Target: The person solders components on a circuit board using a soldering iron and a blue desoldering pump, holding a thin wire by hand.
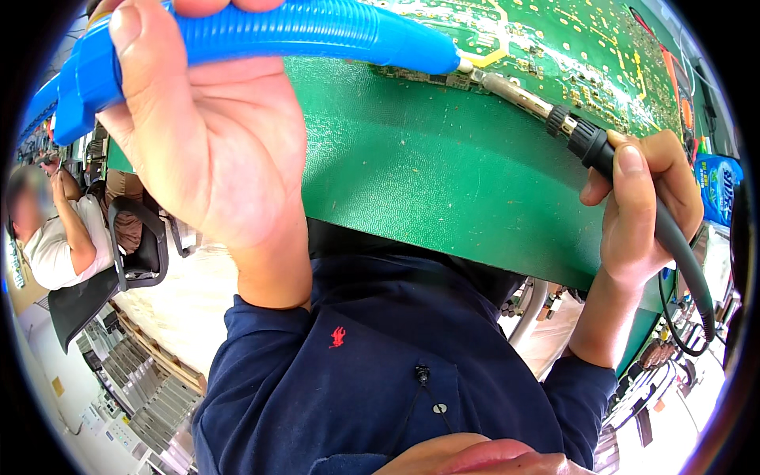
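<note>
Soldering iron [584, 141], held above the far part of a green counter [396, 174], its metal tip at the near edge of a circuit board [554, 55]. The right hand [645, 198] grasps the iron's dark handle between thumb and fingers; a thick black cord [693, 273] runs from it past the counter's right side. The left hand [210, 150] grips a ribbed blue hose [277, 36], palm exposed, some fingers cut off by the upper rim of the view. The hose's narrow pale end lies just beside the iron's tip; whether they touch cannot be told. The board, green with gold-coloured tracks, occupies the counter's far side, well apart from the near edge. A blue packet [719, 190] stands beyond the right hand. Below the near edge, a navy shirt [380, 356]; at far left, a seated person [67, 245] on a black chair [83, 305].
</note>
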{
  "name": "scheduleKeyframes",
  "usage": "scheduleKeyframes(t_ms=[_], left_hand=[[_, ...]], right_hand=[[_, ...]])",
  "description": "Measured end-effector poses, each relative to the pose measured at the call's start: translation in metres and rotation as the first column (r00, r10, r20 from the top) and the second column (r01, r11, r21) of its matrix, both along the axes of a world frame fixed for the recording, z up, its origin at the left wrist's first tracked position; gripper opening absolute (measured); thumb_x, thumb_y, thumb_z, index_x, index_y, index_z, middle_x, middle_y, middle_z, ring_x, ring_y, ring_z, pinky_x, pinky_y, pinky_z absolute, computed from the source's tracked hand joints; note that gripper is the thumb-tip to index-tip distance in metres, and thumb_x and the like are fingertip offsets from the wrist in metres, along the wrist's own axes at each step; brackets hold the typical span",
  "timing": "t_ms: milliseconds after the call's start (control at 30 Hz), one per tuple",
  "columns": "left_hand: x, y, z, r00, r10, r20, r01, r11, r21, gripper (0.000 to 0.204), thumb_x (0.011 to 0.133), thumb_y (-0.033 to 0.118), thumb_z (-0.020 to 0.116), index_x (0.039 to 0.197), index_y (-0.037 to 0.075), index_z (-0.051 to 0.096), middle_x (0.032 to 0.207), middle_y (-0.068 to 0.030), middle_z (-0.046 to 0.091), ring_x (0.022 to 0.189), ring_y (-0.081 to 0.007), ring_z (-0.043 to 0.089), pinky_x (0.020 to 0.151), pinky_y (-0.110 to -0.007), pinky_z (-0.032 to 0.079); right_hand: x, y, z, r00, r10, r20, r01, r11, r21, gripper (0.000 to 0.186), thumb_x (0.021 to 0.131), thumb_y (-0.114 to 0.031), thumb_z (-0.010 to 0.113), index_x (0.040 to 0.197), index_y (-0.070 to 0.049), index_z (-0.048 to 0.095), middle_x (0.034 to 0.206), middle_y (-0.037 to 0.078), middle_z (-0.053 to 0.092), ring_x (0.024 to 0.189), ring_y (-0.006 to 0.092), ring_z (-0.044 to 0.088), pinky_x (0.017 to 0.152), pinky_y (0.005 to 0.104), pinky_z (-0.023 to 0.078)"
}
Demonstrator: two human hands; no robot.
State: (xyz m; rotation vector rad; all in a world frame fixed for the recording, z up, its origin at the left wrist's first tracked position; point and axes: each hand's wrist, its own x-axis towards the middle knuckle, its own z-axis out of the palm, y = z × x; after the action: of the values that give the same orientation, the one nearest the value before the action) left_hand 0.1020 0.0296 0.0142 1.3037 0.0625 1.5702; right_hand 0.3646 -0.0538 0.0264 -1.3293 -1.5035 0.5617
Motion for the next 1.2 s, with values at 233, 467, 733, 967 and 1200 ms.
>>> scheduleKeyframes(t_ms=[233, 467, 733, 967, 1200], left_hand=[[0.004, -0.01, -0.007, 0.98, 0.197, 0.021, -0.197, 0.98, -0.031, 0.034, 0.099, 0.027, 0.033, 0.114, 0.0, 0.048, 0.107, -0.016, 0.051, 0.101, -0.0321, 0.051, 0.094, -0.05, 0.038], [0.012, -0.016, -0.008, 0.695, 0.716, -0.065, -0.717, 0.683, -0.143, 0.061, 0.095, 0.05, 0.032, 0.114, -0.005, 0.051, 0.124, -0.028, 0.046, 0.11, -0.044, 0.051, 0.09, -0.053, 0.046], [-0.038, -0.013, -0.025, 0.53, 0.843, -0.095, -0.848, 0.526, -0.059, 0.051, 0.095, 0.049, 0.03, 0.109, 0.009, 0.059, 0.121, -0.0285, 0.05, 0.116, -0.044, 0.048, 0.101, -0.053, 0.038], [-0.053, -0.011, -0.047, 0.721, 0.693, 0.01, -0.685, 0.714, -0.144, 0.056, 0.092, 0.054, 0.034, 0.116, 0.007, 0.054, 0.123, -0.0273, 0.049, 0.115, -0.0425, 0.049, 0.102, -0.052, 0.038], [-0.043, -0.016, -0.031, 0.444, 0.869, -0.221, -0.88, 0.468, 0.074, 0.066, 0.089, 0.058, 0.037, 0.117, 0.0, 0.051, 0.118, -0.0244, 0.054, 0.112, -0.0396, 0.053, 0.101, -0.051, 0.039]], right_hand=[[0.0, 0.002, 0.0, 0.997, 0.029, -0.073, -0.028, 0.999, 0.023, 0.014, 0.082, -0.005, 0.057, 0.072, 0.004, 0.055, 0.059, 0.007, 0.055, 0.048, 0.009, 0.053, 0.048, 0.0194, 0.041], [0.002, 0.002, 0.0, 0.999, 0.009, -0.035, -0.008, 0.999, 0.031, 0.015, 0.082, -0.006, 0.055, 0.072, 0.004, 0.055, 0.058, 0.007, 0.055, 0.048, 0.0095, 0.053, 0.05, 0.0208, 0.043], [0.011, 0.007, -0.009, 0.935, 0.022, -0.355, 0.001, 0.998, 0.064, 0.026, 0.086, -0.019, 0.046, 0.084, 0.005, 0.054, 0.051, 0.011, 0.048, 0.041, 0.0159, 0.045, 0.043, 0.0254, 0.038], [0.031, 0.007, -0.006, 0.927, 0.084, -0.365, -0.016, 0.982, 0.186, 0.036, 0.089, -0.027, 0.038, 0.086, 0.006, 0.051, 0.05, 0.005, 0.038, 0.042, 0.0119, 0.036, 0.044, 0.0246, 0.028], [0.024, 0.011, -0.006, 0.979, -0.05, -0.199, 0.096, 0.969, 0.226, 0.048, 0.094, -0.036, 0.036, 0.104, 0.009, 0.049, 0.056, 0.007, 0.045, 0.049, 0.0123, 0.042, 0.048, 0.0254, 0.032]])
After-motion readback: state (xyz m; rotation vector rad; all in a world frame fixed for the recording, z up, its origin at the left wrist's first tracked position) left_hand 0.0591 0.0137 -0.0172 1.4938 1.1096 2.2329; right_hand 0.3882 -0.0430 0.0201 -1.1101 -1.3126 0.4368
